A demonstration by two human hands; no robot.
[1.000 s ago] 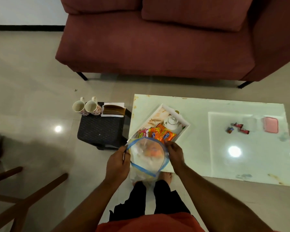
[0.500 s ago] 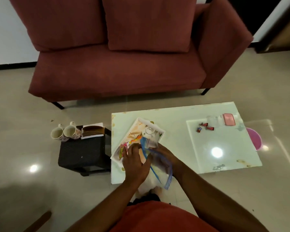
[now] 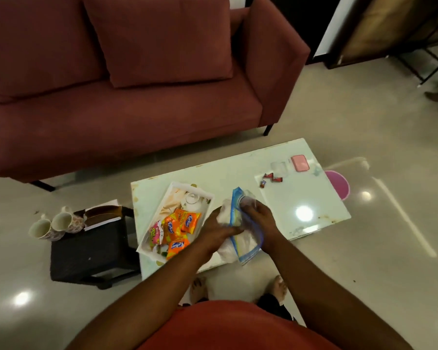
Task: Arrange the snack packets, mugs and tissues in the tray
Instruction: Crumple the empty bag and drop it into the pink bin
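The plastic bag (image 3: pixel 240 231) now lies on the table (image 3: pixel 301 198), both hands' grips pressing it flat

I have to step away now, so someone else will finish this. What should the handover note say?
Left hand and right hand: both grip the emptied zip bag over the table.
Snack packets: already in the tray, at its near end.
Two mugs and the tissue holder: on the black stool to the left.
Left: put the bag aside, move mugs and tissues into the tray.
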